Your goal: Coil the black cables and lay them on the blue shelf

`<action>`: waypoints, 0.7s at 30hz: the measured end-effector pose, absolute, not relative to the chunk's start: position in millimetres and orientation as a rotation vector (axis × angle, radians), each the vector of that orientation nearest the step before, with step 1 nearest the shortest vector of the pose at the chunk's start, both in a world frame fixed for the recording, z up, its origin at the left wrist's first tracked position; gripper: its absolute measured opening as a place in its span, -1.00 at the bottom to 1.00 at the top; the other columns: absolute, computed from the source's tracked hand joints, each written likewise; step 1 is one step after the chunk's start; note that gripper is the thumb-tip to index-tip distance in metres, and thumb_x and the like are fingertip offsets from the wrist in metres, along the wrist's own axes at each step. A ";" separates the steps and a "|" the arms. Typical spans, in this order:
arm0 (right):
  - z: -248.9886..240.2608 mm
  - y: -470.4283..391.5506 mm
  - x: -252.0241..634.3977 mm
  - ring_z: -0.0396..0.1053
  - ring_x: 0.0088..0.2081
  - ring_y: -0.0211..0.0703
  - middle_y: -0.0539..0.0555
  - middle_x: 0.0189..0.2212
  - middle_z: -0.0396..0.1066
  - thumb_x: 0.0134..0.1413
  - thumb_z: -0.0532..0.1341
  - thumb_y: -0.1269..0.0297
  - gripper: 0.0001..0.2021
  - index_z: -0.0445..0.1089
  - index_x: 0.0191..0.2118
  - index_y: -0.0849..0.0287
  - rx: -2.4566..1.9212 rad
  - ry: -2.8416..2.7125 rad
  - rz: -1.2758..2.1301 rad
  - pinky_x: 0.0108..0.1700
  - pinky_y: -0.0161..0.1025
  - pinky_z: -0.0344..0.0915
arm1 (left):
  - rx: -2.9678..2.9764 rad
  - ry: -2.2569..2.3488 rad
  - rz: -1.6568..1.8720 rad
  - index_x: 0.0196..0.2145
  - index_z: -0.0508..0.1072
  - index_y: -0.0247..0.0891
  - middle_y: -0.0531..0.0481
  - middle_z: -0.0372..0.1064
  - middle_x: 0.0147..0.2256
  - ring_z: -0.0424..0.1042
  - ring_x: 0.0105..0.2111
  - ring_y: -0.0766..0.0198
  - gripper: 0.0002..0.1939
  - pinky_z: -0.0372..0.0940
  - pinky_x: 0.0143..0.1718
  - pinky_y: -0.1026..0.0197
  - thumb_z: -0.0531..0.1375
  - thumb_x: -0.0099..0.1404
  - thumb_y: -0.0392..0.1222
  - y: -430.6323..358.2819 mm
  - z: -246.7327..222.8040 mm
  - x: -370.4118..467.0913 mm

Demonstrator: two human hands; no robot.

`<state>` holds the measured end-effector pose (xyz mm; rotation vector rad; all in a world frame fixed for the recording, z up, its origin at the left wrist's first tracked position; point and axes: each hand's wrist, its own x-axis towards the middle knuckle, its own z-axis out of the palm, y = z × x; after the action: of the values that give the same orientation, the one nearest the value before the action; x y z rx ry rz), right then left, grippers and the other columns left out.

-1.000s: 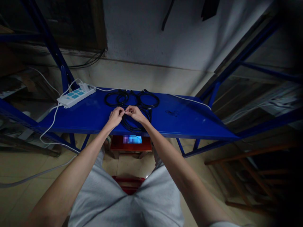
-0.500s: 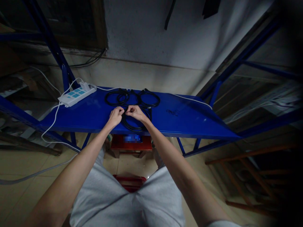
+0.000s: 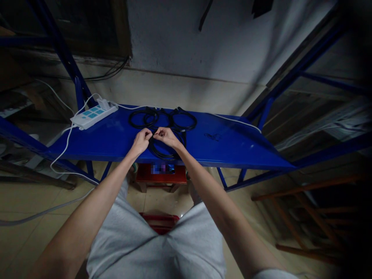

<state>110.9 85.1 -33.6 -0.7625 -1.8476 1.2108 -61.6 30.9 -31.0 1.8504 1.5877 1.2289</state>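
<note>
My left hand (image 3: pixel 141 140) is closed in a pinch at the left side of a coiled black cable (image 3: pixel 164 156) near the shelf's front edge. Just to its right, my right hand (image 3: pixel 166 136) also pinches, fingertips almost meeting the left ones. A thin dark strand seems to show at the right fingertips, too small to name for certain; what the left fingers hold is hidden. The right hand and wrist cover part of the coil. Behind the hands lie more black cable coils (image 3: pixel 195 121), partly overlapping.
On the blue shelf (image 3: pixel 238 149), a small heap of thin black strands (image 3: pixel 212 137) lies right of the coils. A white power strip (image 3: pixel 94 116) with plugged-in leads sits at the left end. A white cord (image 3: pixel 235 121) runs along the back. Below stands a red stool (image 3: pixel 142 176).
My right fingertips have shifted very slightly left, still pinched. My left hand stays in nearly the same place, and the coils have not visibly moved.
</note>
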 end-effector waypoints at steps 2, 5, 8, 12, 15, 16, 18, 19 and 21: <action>-34.4 86.3 110.9 0.22 -0.45 -0.29 -0.06 -0.51 0.35 -0.07 0.39 0.03 -0.67 0.41 -0.35 0.20 -0.739 -1.825 1.224 -0.36 -0.32 0.16 | 1.861 1.518 1.250 -0.30 0.43 -0.21 -0.02 0.46 -0.31 0.41 -0.25 0.17 -0.90 0.29 -0.12 0.15 0.12 0.31 -0.19 30.2 -30.8 -61.9; -34.6 87.0 111.1 0.25 -0.43 -0.28 -0.02 -0.47 0.38 -0.06 0.39 -0.03 -0.62 0.40 -0.33 0.20 -0.705 -1.806 1.248 -0.35 -0.31 0.20 | 1.871 1.468 1.261 -0.28 0.44 -0.22 -0.01 0.47 -0.30 0.42 -0.27 0.19 -0.85 0.30 -0.15 0.17 0.18 0.31 -0.10 29.5 -31.4 -61.8; -33.0 85.8 111.4 0.25 -0.42 -0.27 -0.01 -0.45 0.39 -0.06 0.39 -0.06 -0.61 0.41 -0.35 0.20 -0.712 -1.819 1.247 -0.34 -0.30 0.20 | 1.872 1.508 1.254 -0.32 0.45 -0.22 -0.01 0.47 -0.32 0.42 -0.28 0.19 -0.86 0.30 -0.14 0.16 0.20 0.29 -0.11 30.0 -32.3 -61.6; -31.6 83.8 111.3 0.23 -0.42 -0.27 -0.02 -0.47 0.37 -0.10 0.40 -0.08 -0.58 0.41 -0.36 0.21 -0.729 -1.838 1.252 -0.35 -0.31 0.17 | 1.815 1.585 1.259 -0.37 0.46 -0.22 -0.01 0.49 -0.36 0.42 -0.30 0.16 -0.91 0.30 -0.16 0.13 0.20 0.26 -0.17 30.9 -31.8 -61.8; -31.3 83.0 110.8 0.21 -0.43 -0.27 -0.03 -0.48 0.35 -0.08 0.39 -0.04 -0.62 0.42 -0.35 0.21 -0.745 -1.862 1.245 -0.35 -0.30 0.15 | 1.767 1.599 1.283 -0.40 0.48 -0.23 -0.02 0.51 -0.38 0.43 -0.33 0.16 -0.92 0.29 -0.19 0.12 0.22 0.22 -0.20 30.3 -30.1 -61.8; -30.9 82.7 110.7 0.20 -0.43 -0.27 -0.03 -0.49 0.35 -0.07 0.38 -0.02 -0.64 0.43 -0.35 0.21 -0.747 -1.874 1.236 -0.34 -0.30 0.14 | 1.755 1.595 1.295 -0.41 0.48 -0.24 -0.02 0.51 -0.38 0.43 -0.34 0.16 -0.92 0.29 -0.20 0.13 0.23 0.21 -0.21 30.1 -29.6 -61.7; -29.2 81.7 110.4 0.20 -0.43 -0.26 -0.03 -0.49 0.36 -0.06 0.37 0.04 -0.69 0.44 -0.35 0.21 -0.747 -1.903 1.217 -0.33 -0.29 0.14 | 1.735 1.587 1.320 -0.44 0.47 -0.24 -0.02 0.50 -0.41 0.42 -0.37 0.18 -0.92 0.29 -0.22 0.13 0.24 0.19 -0.21 29.7 -29.1 -61.6; -28.0 81.1 110.3 0.20 -0.42 -0.26 -0.03 -0.49 0.36 -0.06 0.37 0.06 -0.71 0.44 -0.36 0.21 -0.745 -1.918 1.208 -0.32 -0.29 0.15 | 1.728 1.586 1.326 -0.44 0.47 -0.23 -0.01 0.50 -0.42 0.42 -0.38 0.18 -0.92 0.28 -0.23 0.13 0.24 0.18 -0.21 29.7 -29.1 -61.6; -25.7 79.7 110.1 0.21 -0.41 -0.25 -0.03 -0.48 0.37 -0.07 0.36 0.09 -0.74 0.43 -0.38 0.20 -0.737 -1.945 1.197 -0.30 -0.28 0.16 | 1.727 1.589 1.333 -0.45 0.47 -0.23 0.00 0.49 -0.42 0.41 -0.39 0.19 -0.93 0.28 -0.24 0.14 0.24 0.17 -0.21 30.1 -29.7 -61.8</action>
<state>110.1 79.7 -25.7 -0.7375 -1.9449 1.1971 -61.8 30.1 -29.7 1.7274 1.5892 1.3329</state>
